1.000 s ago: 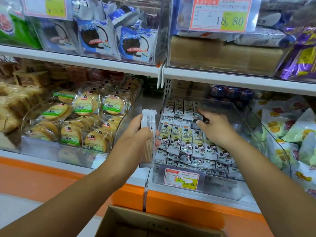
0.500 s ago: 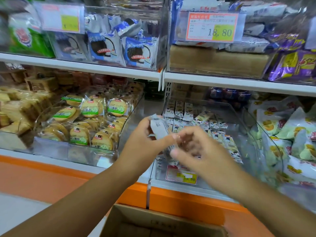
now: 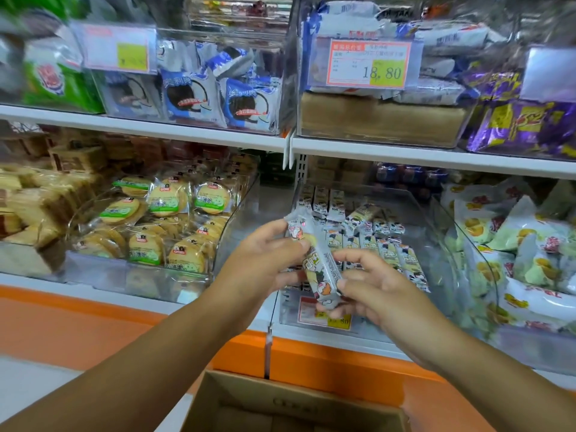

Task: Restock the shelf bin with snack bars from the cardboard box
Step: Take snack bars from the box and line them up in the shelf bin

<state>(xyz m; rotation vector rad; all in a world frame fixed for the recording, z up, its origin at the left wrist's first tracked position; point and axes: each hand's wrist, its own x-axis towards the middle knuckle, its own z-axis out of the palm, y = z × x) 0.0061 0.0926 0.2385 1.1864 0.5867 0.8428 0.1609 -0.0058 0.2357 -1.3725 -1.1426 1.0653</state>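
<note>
The bar (image 3: 318, 263) is hanging in the air just in front of the bin (image 3: 452, 275). It is slanting, with its upper end to the left and its lower end near the price tag (image 3: 324, 313), and it is not yet inside the bin. The left hand (image 3: 265, 260) is gripping the upper half between thumb and curled fingers. The right hand (image 3: 374, 285) is pinching the lower end with thumb and fingertips. The picture is soft here, so the left hand is perhaps holding more than one bar; I cannot be sure.

Behind the hands, the other bars (image 3: 374, 241) are lying in rows in the bin, with a few loose and crooked ones near the back. The box (image 3: 296, 397) is standing open right below the arms. On the same shelf, cakes (image 3: 168, 226) are lying to the left of the bin and yellow packs (image 3: 514, 244) to the right.

It seems the bar is passing from the left hand to the right one. The danger is in this passing: the wrapper looks smooth, and the right hand is holding only the end. If the left hand is letting go too early, the bar may slip and fall toward the box or the floor. Also, if the bar is going down on the crooked ones, it may lie badly and push the rows out of order.
</note>
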